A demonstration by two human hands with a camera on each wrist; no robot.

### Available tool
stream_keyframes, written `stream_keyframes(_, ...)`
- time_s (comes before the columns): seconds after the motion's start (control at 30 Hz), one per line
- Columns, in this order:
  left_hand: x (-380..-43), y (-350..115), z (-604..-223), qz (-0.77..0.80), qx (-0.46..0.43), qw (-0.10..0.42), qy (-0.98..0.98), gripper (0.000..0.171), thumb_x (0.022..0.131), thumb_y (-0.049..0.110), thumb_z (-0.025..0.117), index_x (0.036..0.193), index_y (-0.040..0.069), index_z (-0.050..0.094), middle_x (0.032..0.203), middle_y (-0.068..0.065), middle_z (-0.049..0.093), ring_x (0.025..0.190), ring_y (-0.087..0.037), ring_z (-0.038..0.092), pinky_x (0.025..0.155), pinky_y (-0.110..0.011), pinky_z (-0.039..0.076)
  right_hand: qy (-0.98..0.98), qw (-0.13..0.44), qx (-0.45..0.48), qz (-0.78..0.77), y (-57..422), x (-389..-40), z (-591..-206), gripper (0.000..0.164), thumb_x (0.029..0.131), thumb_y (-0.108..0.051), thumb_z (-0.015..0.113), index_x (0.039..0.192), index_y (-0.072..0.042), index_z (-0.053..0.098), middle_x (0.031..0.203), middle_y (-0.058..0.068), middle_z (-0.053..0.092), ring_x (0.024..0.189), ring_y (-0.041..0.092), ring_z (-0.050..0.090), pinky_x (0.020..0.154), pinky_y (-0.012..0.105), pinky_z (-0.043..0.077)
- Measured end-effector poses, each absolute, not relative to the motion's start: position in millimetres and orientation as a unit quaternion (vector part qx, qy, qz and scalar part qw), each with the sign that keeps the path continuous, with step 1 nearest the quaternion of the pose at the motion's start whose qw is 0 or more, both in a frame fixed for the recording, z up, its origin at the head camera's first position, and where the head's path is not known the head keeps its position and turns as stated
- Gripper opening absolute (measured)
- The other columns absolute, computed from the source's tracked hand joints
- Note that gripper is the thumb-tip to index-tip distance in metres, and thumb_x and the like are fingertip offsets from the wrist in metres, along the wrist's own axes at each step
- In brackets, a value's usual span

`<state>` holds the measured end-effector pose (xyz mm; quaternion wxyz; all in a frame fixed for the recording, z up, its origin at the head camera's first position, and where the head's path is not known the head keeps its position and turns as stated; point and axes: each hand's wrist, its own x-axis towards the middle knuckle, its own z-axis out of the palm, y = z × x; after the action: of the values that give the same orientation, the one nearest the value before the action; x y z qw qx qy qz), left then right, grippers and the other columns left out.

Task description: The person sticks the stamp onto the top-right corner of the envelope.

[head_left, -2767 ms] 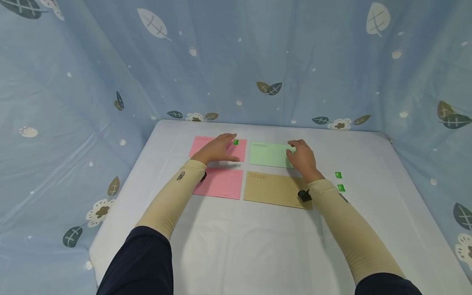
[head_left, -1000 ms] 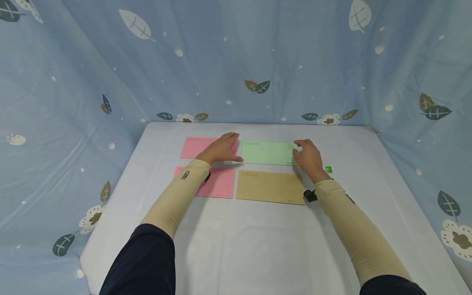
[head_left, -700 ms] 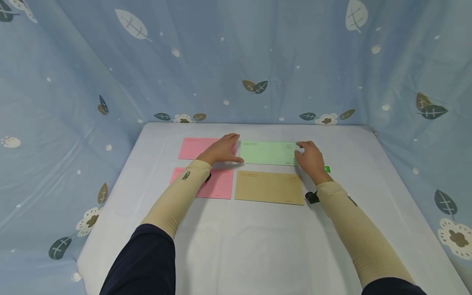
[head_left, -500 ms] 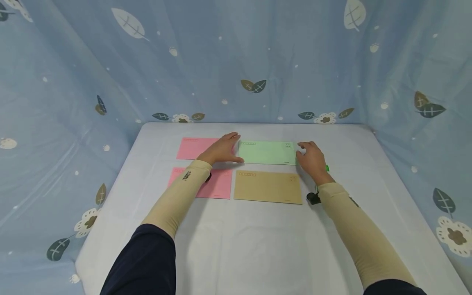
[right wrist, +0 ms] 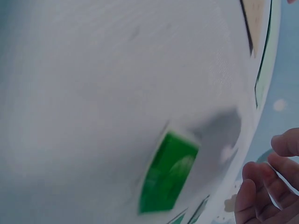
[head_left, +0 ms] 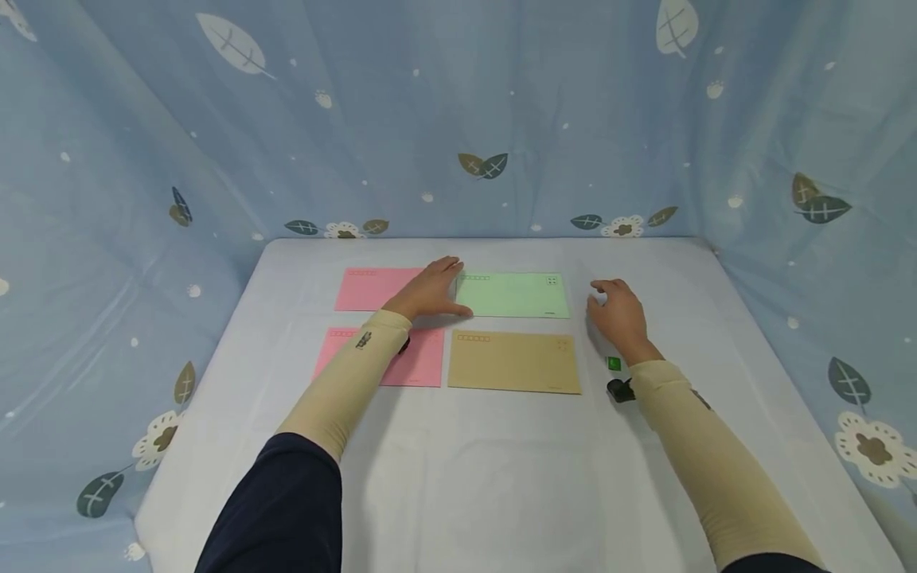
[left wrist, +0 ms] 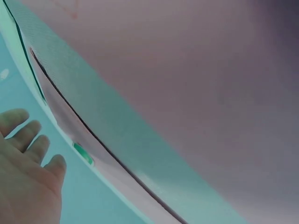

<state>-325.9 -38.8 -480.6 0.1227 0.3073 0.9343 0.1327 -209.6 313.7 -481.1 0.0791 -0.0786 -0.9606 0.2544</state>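
Note:
My left hand (head_left: 428, 290) has its fingers extended over the right end of the far pink envelope (head_left: 372, 288), thumb spread toward the green envelope (head_left: 509, 296). A green stamp (left wrist: 83, 154) on that pink envelope shows in the left wrist view; the hand covers it from the head. To the right of the green envelope, over the white tabletop, hovers my right hand (head_left: 619, 318) with fingers loosely curved. Nothing shows between its thumb and fingers in the right wrist view. A loose green stamp (head_left: 614, 364) lies below it, near the wrist.
Closer to me lie another pink envelope (head_left: 423, 362), partly under the left forearm, and a tan envelope (head_left: 512, 362). The white table (head_left: 487, 485) is bounded by a blue patterned curtain (head_left: 401, 119) at the back and sides.
My right hand has moved from the green envelope's right end to the table beside it, uncovering the printed square. The left hand has shifted slightly right over the pink envelope. The head view has turned right.

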Motion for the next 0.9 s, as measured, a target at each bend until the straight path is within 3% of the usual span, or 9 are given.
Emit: stream_keyframes(0.9,-331.5,-30.0,-483.3,0.114,0.305,0.167,0.931,0.114,0.081,0.065,0.076,0.162,0.005,0.023,0.170,-0.011,0.016,0.155,-0.033,0.014,0.124,-0.047,0.020,-0.961,0.076,-0.092,0.249,359.8,-182.0,-491.1,0.038,0.102,-0.013,0.056,0.134,0.007,0.060,0.131,0.029,0.055,0.115,0.047,0.058,0.090,0.057,0.052)
